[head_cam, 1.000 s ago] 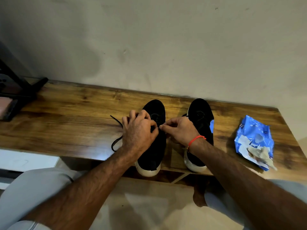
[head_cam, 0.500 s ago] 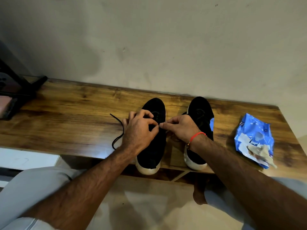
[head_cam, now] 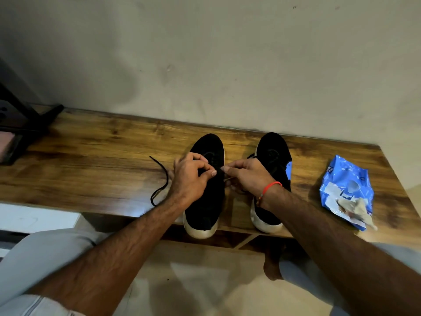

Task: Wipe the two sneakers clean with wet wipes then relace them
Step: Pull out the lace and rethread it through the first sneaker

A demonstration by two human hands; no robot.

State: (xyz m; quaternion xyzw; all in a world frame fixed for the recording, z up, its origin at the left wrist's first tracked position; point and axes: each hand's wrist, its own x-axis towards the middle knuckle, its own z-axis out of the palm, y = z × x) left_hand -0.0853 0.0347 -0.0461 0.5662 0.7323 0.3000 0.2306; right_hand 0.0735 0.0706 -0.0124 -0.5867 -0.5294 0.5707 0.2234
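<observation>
Closest to me I see my two knees in light trousers and a bare foot (head_cam: 272, 267) on the pale floor under the table. My arms reach up from there. The wooden table (head_cam: 91, 169) has its near edge just past my knees, and the white heels of both shoes poke out over that edge. The left sneaker (head_cam: 205, 201) sits in the middle, and the right sneaker (head_cam: 273, 156) sits just beside it with a thin strip of wood between them. My left hand (head_cam: 189, 176) is curled over the left sneaker, with thumb and finger pinching something at the lace holes. My right hand (head_cam: 248, 176) comes in from the other side with its fingertips pinched too, tip to tip with the left. I think both hold the black lace (head_cam: 163, 176), but the pinched bit is too small to see well. The loose end of the lace loops out on the wood to the left of my left hand. My right arm covers part of the right sneaker. Off to the right, near the table's right edge, lies a blue wipes pack (head_cam: 346, 190) with a used wipe (head_cam: 357, 210) on top. There is lots of bare wood to the left. Far left, a dark stand (head_cam: 27, 126) sits on the table's back corner. Behind everything, the wall (head_cam: 205, 65) runs right along the table's far edge.
</observation>
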